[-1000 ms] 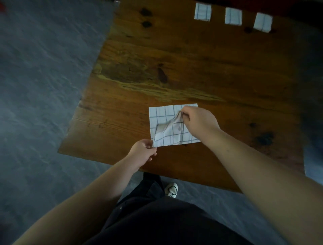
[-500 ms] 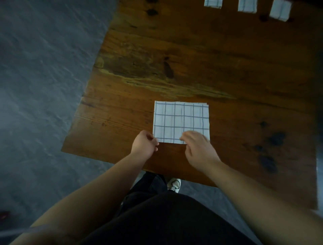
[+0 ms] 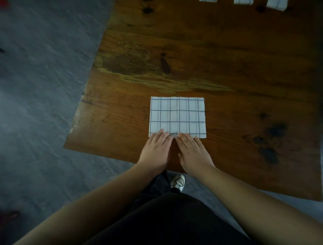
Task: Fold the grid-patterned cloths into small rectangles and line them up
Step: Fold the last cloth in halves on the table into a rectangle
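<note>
Wooden table carries grid cloth, folded cloths.

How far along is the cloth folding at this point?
Done: three small folded cloths lined up at the table's far edge. In hand: a fourth cloth, bigger than those, lies flat while the left hand and right hand press its near edge. Left: fold it smaller and add it to the row.

A worn brown wooden table with dark knots and a pale streak stood on a grey, slate-like floor in dim light.
</note>
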### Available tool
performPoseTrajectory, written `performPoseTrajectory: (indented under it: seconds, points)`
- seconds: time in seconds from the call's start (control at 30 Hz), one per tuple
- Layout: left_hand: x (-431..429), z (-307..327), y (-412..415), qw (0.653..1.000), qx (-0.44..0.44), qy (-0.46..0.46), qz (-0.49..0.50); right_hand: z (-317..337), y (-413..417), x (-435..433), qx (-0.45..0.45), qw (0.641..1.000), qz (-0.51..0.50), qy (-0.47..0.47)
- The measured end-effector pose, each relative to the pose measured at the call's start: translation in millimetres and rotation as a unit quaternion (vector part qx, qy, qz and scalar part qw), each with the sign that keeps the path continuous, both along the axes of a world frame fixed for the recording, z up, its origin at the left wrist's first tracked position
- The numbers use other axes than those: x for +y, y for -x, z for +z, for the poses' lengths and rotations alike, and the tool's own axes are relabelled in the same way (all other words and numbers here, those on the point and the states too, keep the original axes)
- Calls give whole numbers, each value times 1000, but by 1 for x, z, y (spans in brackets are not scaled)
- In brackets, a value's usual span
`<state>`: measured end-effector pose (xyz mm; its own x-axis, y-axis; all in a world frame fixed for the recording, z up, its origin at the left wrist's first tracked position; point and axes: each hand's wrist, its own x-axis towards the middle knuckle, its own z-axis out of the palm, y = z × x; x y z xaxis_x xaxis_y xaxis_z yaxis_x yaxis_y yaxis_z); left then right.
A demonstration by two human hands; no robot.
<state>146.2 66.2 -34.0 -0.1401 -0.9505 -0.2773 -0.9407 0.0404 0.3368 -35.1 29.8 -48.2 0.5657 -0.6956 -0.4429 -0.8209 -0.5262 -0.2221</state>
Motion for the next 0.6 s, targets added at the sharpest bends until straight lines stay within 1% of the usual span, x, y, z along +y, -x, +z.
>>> performPoseTrajectory:
  seconds: [0.07, 0.2, 0.4, 0.47, 0.6]
  points:
    - [4, -11, 8, 999, -7, -34, -14, 0, -1, -1, -6, 1000, 0, 6]
    - [11, -25, 13, 998, -25, -48, -27, -4, 0, -4, 0, 1000, 9, 6]
    - [12, -31, 6, 998, -43, -25, -30, -10, 8, 0, 14, 999, 18, 23]
    - [16, -33, -1, 998, -53, -23, -23, -10, 14, 1, 19, 999, 6, 31]
    - [26, -33, -22, 997, -75, -34, 6, -6, 35, 2, 46, 998, -38, 15]
